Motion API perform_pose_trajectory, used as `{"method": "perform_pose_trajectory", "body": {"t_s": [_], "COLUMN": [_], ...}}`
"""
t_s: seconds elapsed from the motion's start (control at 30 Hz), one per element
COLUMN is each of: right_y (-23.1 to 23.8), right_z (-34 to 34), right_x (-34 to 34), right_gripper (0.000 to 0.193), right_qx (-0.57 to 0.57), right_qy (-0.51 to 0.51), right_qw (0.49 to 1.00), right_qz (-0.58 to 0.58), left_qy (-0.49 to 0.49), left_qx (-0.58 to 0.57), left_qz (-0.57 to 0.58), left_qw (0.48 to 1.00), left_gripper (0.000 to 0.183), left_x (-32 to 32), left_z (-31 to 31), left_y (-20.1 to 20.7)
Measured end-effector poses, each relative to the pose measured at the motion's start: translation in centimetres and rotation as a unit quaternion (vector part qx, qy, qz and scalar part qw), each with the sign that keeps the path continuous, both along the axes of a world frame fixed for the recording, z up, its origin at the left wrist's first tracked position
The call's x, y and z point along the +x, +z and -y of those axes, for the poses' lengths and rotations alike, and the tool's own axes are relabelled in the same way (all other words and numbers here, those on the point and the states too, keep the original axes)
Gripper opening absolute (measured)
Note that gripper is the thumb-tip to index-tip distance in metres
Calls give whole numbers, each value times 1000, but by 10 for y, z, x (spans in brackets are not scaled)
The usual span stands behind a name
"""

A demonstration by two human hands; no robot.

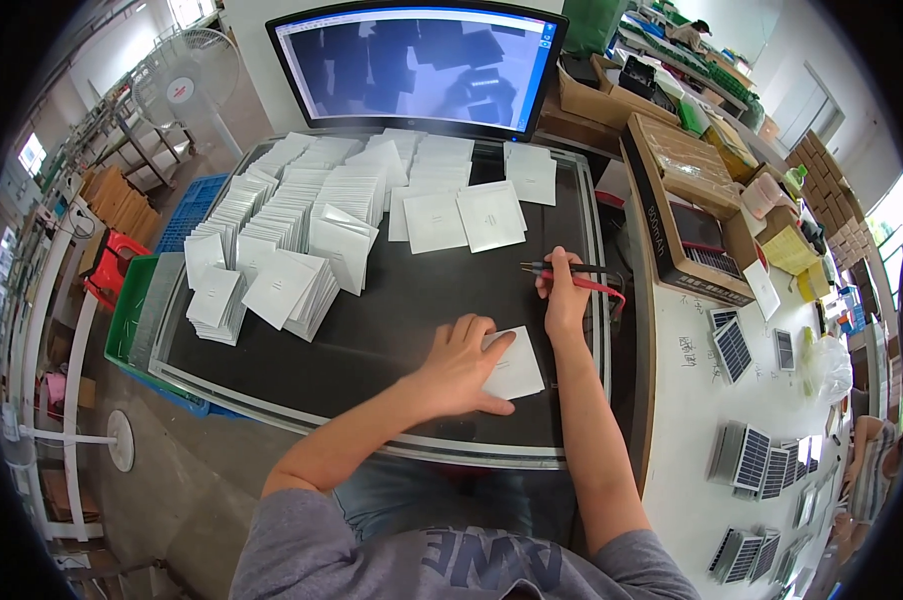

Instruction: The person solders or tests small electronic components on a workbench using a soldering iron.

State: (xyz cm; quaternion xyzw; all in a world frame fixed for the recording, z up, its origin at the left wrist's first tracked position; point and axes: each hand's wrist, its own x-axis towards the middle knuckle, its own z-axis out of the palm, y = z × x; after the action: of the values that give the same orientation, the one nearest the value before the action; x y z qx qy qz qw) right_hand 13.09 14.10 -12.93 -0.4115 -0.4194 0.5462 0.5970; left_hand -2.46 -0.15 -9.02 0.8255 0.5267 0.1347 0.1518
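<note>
At the front of the dark work surface, my left hand holds a white square panel by its left side, thumb at the near edge and fingers at the far edge. Beyond it and to the right, my right hand is closed around a pair of thin test probes, one red and one black, their tips pointing left above the surface. Two loose white panels lie ahead of my hands. Leaning stacks of similar white panels cover the far left of the surface.
A monitor stands behind the surface, with a small panel stack before it. On the right, a white table bears a cardboard box and small solar panels. A green bin sits at the left edge.
</note>
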Motion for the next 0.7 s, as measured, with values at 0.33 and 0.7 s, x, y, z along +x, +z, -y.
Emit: {"method": "perform_pose_trajectory", "body": {"t_s": [0.33, 0.7], "right_y": [-2, 3], "right_z": [-4, 1], "right_x": [2, -3], "right_gripper": [28, 28], "right_qx": [-7, -9], "right_qy": [-11, 21], "right_qw": [999, 998], "right_qz": [-38, 63], "left_qy": [175, 93], "left_qx": [158, 36], "left_qz": [-89, 21], "left_qw": [968, 995], "left_gripper": [73, 34], "left_x": [-4, -37], "left_z": [-146, -81], "left_y": [-27, -12]}}
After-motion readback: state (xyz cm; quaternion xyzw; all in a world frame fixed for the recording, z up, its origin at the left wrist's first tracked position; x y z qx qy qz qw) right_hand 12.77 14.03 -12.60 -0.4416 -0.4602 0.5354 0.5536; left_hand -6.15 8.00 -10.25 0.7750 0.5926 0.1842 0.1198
